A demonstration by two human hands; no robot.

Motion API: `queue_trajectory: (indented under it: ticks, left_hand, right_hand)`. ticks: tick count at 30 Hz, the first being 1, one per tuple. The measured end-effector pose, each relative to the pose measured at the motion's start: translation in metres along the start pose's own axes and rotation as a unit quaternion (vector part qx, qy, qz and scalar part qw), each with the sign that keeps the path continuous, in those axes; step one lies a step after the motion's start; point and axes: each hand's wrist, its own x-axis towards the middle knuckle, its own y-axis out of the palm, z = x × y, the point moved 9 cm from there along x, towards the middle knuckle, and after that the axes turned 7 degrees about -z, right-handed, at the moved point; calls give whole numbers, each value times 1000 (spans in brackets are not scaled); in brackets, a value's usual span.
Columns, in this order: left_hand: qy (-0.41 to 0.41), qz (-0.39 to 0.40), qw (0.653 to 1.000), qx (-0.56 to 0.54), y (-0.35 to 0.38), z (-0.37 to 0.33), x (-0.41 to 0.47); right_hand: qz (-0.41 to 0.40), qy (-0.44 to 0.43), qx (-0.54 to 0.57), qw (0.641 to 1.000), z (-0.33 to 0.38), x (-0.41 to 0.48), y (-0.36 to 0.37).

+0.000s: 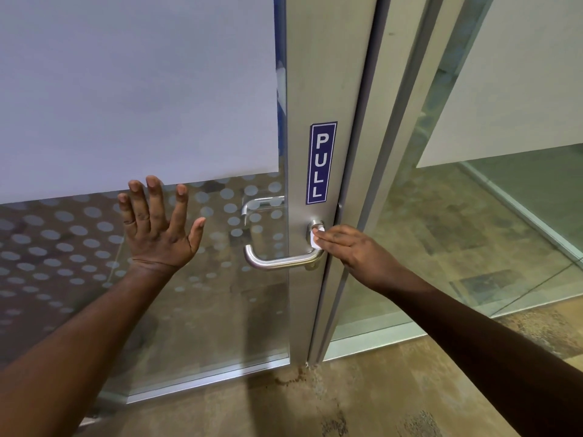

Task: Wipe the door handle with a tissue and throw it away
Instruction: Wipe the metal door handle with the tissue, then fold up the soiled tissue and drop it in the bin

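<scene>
A brushed-metal lever door handle [277, 261] sticks out from the aluminium stile of a glass door [318, 74]. My right hand [353, 247] presses a small white tissue [316, 238] with flat fingers against the round base of the handle, just above the lever's bend. Most of the tissue is hidden under the fingers. My left hand [161, 228] lies flat against the door glass to the left of the handle, fingers spread, holding nothing.
A blue PULL sign [321, 162] is stuck on the stile above the handle. A second handle [258, 205] shows through the dotted glass. A fixed glass panel [473, 216] stands to the right. Brown carpet [315, 405] covers the floor below.
</scene>
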Motion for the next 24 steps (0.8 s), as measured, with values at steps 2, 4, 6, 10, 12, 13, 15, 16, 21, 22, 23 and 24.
queue_trajectory:
  ticks: [2, 4, 6, 10, 12, 13, 15, 16, 21, 22, 23, 24]
  left_hand:
    - [-2, 18, 1000, -1, 0, -1, 1]
    - [-8, 45, 999, -14, -1, -3, 5]
    - [-37, 81, 995, -42, -6, -3, 9]
    - [-141, 90, 977, -136, -40, -12, 26]
    - [-200, 116, 949, -212, -55, -16, 35]
    - [-256, 149, 911, -288, -57, -15, 36]
    - [-442, 238, 736, -455, -53, -15, 24]
    - [-517, 270, 633, -509, -55, -20, 14]
    - [-653, 285, 391, -583, -86, -19, -13]
    - [-664, 278, 383, -579, -91, -11, -17]
    - [-670, 279, 382, -573, -95, -4, -21]
    - [-672, 283, 383, -567, -100, 3, -24]
  right_hand:
    - [-10, 16, 36, 999, 5, 2, -8]
    - [-61, 71, 128, 987, 10, 5, -23]
    - [-114, 170, 275, 939, 13, 9, -31]
    - [-100, 326, 576, 743, 31, 19, -4]
    - [-68, 334, 649, 680, 48, 27, 10]
    - [-51, 337, 679, 650, 57, 32, 16]
    - [-23, 342, 723, 600, 75, 39, 26]
    - [-11, 339, 738, 583, 84, 43, 30]
    - [39, 329, 784, 524, 128, 58, 48]
    - [49, 339, 779, 526, 136, 59, 52]
    - [60, 346, 773, 528, 142, 61, 54]
    - [70, 351, 769, 530, 149, 62, 56]
